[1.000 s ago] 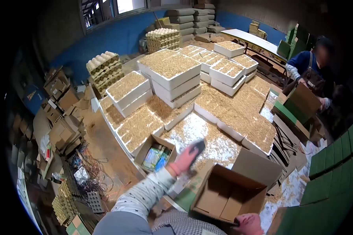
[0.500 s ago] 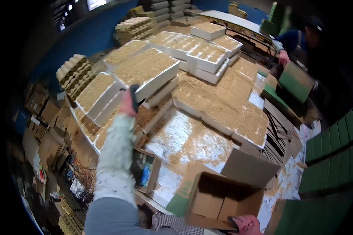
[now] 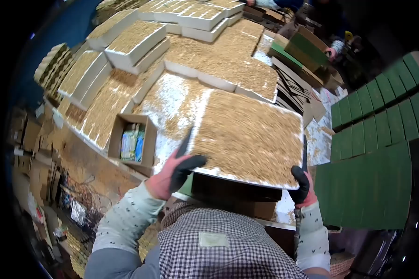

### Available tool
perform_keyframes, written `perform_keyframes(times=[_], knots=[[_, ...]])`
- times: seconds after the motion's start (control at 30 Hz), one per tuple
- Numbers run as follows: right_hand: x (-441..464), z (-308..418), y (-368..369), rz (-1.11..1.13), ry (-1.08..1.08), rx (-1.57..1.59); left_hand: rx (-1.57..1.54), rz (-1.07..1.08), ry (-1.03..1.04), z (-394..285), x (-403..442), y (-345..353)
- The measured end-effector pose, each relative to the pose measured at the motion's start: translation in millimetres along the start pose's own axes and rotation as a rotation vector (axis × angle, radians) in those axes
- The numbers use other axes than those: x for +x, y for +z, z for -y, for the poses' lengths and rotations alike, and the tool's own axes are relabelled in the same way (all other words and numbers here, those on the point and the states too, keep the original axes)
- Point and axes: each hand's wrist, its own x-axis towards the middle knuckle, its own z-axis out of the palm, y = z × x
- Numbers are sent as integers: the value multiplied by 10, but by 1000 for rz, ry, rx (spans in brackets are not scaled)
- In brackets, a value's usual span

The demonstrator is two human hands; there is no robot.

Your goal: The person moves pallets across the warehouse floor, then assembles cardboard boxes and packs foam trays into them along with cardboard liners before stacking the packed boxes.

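Observation:
A white foam tray full of tan, husk-like material is held between my hands, above a cardboard box that it mostly hides. My left hand, in a pink and black glove, grips the tray's left near corner, thumb over the rim. At the right near corner my right hand, gloved alike, is closed on the edge, its fingers partly hidden along the side. Left of the tray stands a small open box with colourful packets inside.
More filled white trays are stacked at the back left. Egg trays stand at the far left. Green cartons line the right side. A co-worker's gloved hand touches a green and brown box at the back right.
My left hand has come back from the tray stack, and a filled tray is now held in both hands over the open box. My right hand has left the box's edge. The view has tilted down.

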Motion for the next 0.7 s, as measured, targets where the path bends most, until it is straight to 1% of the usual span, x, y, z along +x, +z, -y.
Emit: perform_keyframes(times=[0.03,0.07,0.1,0.13,0.17,0.2,0.23,0.27,0.3,0.33,0.37,0.4,0.43,0.5,0.53,0.57,0.6,0.63,0.67,0.7], knots=[[-71,92,-1,-64,5,-72,-583,-121,-413,-213,33,174],[-185,226,36,-138,52,-114,-575,-97,-556,-76,-14,134],[-273,425,126,-228,133,-107,-505,-32,-292,148,-102,117],[-372,617,236,-310,212,-106,-327,-66,-193,110,-107,178],[-453,727,286,-341,247,-163,-146,-104,-104,75,-99,271],[-527,769,299,-307,232,-250,55,-132,-29,221,-182,268],[-553,512,110,-139,151,-410,259,-150,39,366,-246,269],[-570,262,-68,14,44,-553,148,-189,194,292,-155,343],[-474,283,20,26,190,-451,335,-323,218,501,-191,283],[-371,310,119,24,336,-354,434,-433,160,533,-216,178],[-163,509,349,-67,671,-66,528,-540,101,528,-210,34],[-40,481,408,53,654,-225,734,-518,16,361,-141,-266],[-2,179,206,97,531,-293,937,-485,-63,190,-82,-620],[104,413,541,251,335,-1133,1502,-490,-432,438,-124,-1112],[160,409,646,359,342,-1261,1504,-339,-710,549,-117,-1304],[185,343,696,465,364,-1391,1504,-208,-858,896,-151,-1518],[219,79,673,489,372,-1477,1537,-227,-846,1137,-196,-1604],[283,-127,624,514,375,-1566,1596,-234,-814,1121,-193,-1580],[325,-103,631,684,226,-1635,1619,-283,-774,1156,-192,-1625],[410,-77,646,865,68,-1686,1621,-291,-713,995,-193,-1586]])
